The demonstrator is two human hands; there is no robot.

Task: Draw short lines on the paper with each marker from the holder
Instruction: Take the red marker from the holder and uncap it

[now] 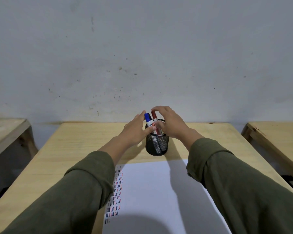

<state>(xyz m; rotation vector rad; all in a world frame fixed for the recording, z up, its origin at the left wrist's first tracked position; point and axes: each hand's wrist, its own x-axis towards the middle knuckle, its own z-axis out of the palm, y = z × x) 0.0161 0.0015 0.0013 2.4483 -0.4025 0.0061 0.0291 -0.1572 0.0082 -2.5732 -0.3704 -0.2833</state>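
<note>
A black mesh holder [156, 146] stands on the wooden table, just beyond the white paper [159, 191]. A blue-capped marker [148, 117] and a red-capped marker [154, 115] stick up out of it. My left hand [135, 128] pinches the blue marker, thumb on its white barrel and fingers behind the cap. My right hand [170, 122] arches over the red marker, its index finger above the cap and its thumb on the barrel at the holder's rim. Rows of short black, red and blue lines [116, 188] run down the paper's left edge.
The light wooden table [78, 149] backs onto a grey wall. Another wooden table [5, 130] stands to the left and a third [277, 137] to the right, with gaps between. My head's shadow lies across the paper's near edge.
</note>
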